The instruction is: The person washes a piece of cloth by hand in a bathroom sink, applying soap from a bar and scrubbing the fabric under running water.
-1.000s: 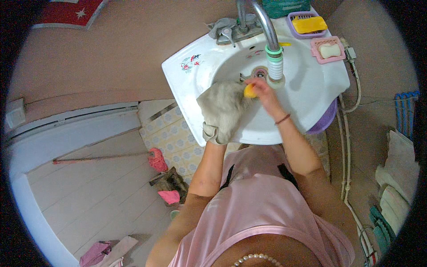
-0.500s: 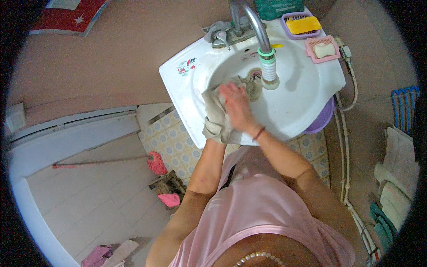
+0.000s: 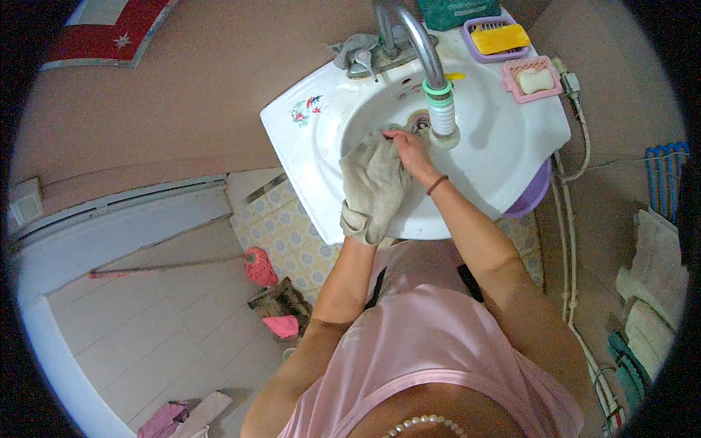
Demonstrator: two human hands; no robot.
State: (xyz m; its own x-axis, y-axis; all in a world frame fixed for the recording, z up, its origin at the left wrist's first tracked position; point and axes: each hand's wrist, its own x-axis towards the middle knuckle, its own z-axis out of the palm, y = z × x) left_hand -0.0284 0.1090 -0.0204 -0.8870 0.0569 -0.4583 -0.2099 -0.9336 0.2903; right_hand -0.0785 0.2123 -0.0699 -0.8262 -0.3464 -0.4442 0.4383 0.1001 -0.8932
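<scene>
A wet grey-beige cloth (image 3: 376, 179) is draped over my left hand, hiding its fingers, and its folded edge lies around the wrist. Only my left forearm (image 3: 349, 274) shows below it. At the cloth's far right edge my right hand (image 3: 410, 155) pinches the fabric between thumb and fingers. Both hands are over the white sink (image 3: 478, 164), just left of the faucet's white ribbed nozzle (image 3: 441, 117). No water stream can be made out. The drain (image 3: 420, 121) shows just beyond the cloth.
A curved metal faucet (image 3: 420, 40) rises at the back. Grey cloth (image 3: 354, 50) lies by its handle. At the back right sit a purple tray with a yellow block (image 3: 500, 38) and a pink soap dish (image 3: 514, 87). A purple basin (image 3: 531, 193) shows under the sink.
My right hand has gone from lying flat on top of the cloth to pinching its far right edge. The cloth is now spread more smoothly over my left hand.
</scene>
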